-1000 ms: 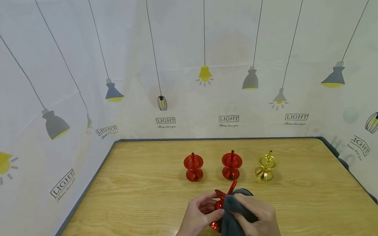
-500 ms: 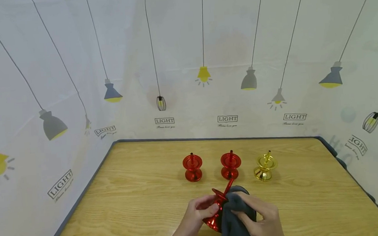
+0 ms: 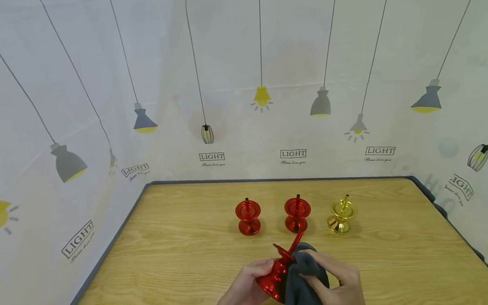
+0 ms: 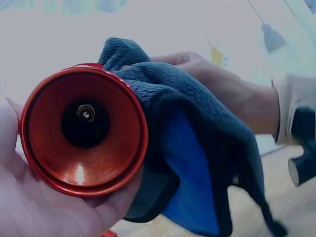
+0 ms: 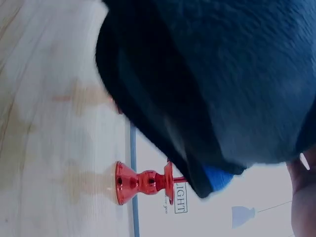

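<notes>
A shiny red candle holder [image 3: 270, 282] with a flared base, a dish and a thin upright stem is held tilted above the table. My left hand [image 3: 243, 290] holds it from the left, and in the left wrist view its hollow base [image 4: 81, 165] faces the camera, resting in the curled palm. My right hand [image 3: 340, 279] pinches a dark grey-blue cloth [image 3: 300, 289] against the right side of the candle holder, covering part of its body. In the left wrist view the cloth hangs down, showing a bright blue patch [image 4: 192, 173].
Behind the hands stand a red candle holder [image 3: 249, 217], a second red candle holder [image 3: 296, 214] and a gold candle holder [image 3: 341, 216], in a row on the wooden table [image 3: 174, 250]. A white curtain [image 3: 238, 55] printed with lamps encloses the table's far side and flanks.
My left thumb has slid off the front of the candle holder, and its base has swung left into my palm. The right hand keeps the cloth against it, with only slight movement.
</notes>
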A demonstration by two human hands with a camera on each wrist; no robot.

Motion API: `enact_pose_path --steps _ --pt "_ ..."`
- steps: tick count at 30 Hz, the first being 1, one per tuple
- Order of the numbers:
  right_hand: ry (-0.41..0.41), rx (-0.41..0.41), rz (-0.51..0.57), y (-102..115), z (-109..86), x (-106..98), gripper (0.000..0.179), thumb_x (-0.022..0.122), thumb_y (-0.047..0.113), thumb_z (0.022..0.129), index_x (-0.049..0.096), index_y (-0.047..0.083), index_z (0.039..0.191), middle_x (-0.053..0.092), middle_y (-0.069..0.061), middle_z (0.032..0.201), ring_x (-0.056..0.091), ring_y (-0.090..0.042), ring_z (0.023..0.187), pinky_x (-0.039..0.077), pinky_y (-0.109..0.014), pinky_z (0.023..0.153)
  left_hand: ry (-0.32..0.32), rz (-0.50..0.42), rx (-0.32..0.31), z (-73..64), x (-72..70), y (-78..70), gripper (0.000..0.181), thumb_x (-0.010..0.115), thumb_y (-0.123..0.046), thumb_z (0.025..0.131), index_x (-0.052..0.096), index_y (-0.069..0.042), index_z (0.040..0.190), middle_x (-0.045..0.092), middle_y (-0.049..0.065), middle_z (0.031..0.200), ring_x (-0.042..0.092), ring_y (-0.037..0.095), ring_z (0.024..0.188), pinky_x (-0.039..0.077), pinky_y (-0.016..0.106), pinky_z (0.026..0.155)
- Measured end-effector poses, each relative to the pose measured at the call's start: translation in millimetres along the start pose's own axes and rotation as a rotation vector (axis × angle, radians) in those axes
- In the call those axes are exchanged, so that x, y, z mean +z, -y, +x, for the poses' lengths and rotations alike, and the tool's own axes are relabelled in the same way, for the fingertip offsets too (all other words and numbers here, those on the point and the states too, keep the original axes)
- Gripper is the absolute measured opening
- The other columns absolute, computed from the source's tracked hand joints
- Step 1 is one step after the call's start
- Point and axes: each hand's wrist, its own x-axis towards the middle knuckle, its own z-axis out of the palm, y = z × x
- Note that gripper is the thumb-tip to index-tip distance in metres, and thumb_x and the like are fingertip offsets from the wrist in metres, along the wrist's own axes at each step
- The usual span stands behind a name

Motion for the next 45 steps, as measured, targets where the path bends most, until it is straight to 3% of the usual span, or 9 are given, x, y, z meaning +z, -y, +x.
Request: enact_pose_path --steps 6,9,13,16,20,25,30,38,45 --pt "-0.026 0.017 -0.048 3.1 1.3 1.4 0.045 0.081 -0.016 0.071 0.071 -0.006 0.113 0.076 -0.013 0.104 0.072 -0.007 0.101 0.052 -0.016 0.095 0.067 0.124 0.067 1.3 7.7 -0.5 0.033 0.046 -0.027 0.107 0.063 -0.010 0.131 0.072 -0.012 0.108 0.066 0.001 0.099 0.052 0.023 0.093" --pt "-0.035 0.001 -0.047 1.9 1.7 2.3 0.042 0.082 -0.013 0.073 0.072 -0.006 0.113 0.076 -0.014 0.105 0.072 -0.009 0.104 0.051 -0.017 0.096 -0.024 0.165 0.093 1.1 12.9 -1.1 0.041 0.053 -0.024 0.105 0.057 0.003 0.137 0.070 -0.009 0.108 0.064 0.004 0.100 0.052 0.023 0.092" --pt "-0.089 0.030 -0.062 4.3 1.1 2.2 0.049 0.082 -0.020 0.066 0.072 -0.009 0.112 0.077 -0.009 0.110 0.072 -0.008 0.107 0.052 -0.017 0.094 -0.225 0.245 0.139 2.1 17.2 -1.3 0.040 0.060 -0.019 0.102 0.059 0.008 0.131 0.066 -0.007 0.102 0.059 0.006 0.096 0.050 0.024 0.088" --pt "-0.220 0.188 -0.141 12.6 2.1 0.8 0.049 0.080 -0.025 0.063 0.073 -0.010 0.110 0.075 0.008 0.109 0.072 -0.001 0.100 0.054 -0.014 0.085 -0.373 0.320 0.199 3.2 18.1 -2.0 0.044 0.062 -0.022 0.101 0.058 0.005 0.135 0.068 -0.004 0.110 0.059 0.009 0.100 0.049 0.026 0.089" --pt "-0.302 0.490 -0.175 23.6 7.1 2.7 0.035 0.079 -0.016 0.076 0.076 -0.005 0.109 0.074 0.015 0.100 0.073 0.002 0.087 0.056 -0.014 0.073 -0.472 0.385 0.313 4.6 19.0 -3.0 0.051 0.068 -0.022 0.098 0.053 0.000 0.141 0.069 0.012 0.126 0.063 0.014 0.107 0.050 0.030 0.094" --pt "-0.227 0.704 -0.125 28.0 10.4 13.5 0.025 0.081 0.000 0.083 0.078 0.004 0.108 0.078 0.001 0.095 0.075 -0.007 0.085 0.058 -0.018 0.072 -0.463 0.438 0.415 7.3 24.2 -0.4 0.044 0.072 -0.014 0.095 0.055 0.002 0.133 0.068 0.021 0.129 0.067 0.012 0.110 0.050 0.027 0.098" --pt "-0.220 0.810 -0.068 28.5 10.3 20.4 0.024 0.080 0.003 0.085 0.078 0.004 0.108 0.078 0.004 0.092 0.074 -0.009 0.077 0.058 -0.022 0.067 -0.470 0.451 0.421 10.8 26.9 2.6 0.040 0.074 -0.016 0.094 0.059 -0.001 0.128 0.069 0.017 0.128 0.067 0.011 0.114 0.049 0.026 0.100" --pt "-0.232 0.858 -0.100 28.0 6.2 20.8 0.020 0.081 0.009 0.085 0.079 0.003 0.104 0.071 0.011 0.069 0.061 -0.006 0.055 0.050 -0.021 0.051 -0.439 0.440 0.433 15.5 29.0 5.2 0.033 0.077 -0.012 0.091 0.066 0.006 0.117 0.069 0.013 0.115 0.067 0.015 0.107 0.053 0.029 0.097" --pt "-0.196 0.878 -0.068 26.6 2.4 17.9 0.017 0.080 0.008 0.086 0.079 0.002 0.102 0.074 0.012 0.075 0.065 -0.005 0.062 0.053 -0.021 0.055 -0.405 0.515 0.369 13.0 25.9 1.1 0.034 0.073 -0.017 0.094 0.068 0.000 0.123 0.070 0.018 0.124 0.066 0.014 0.111 0.050 0.025 0.098"
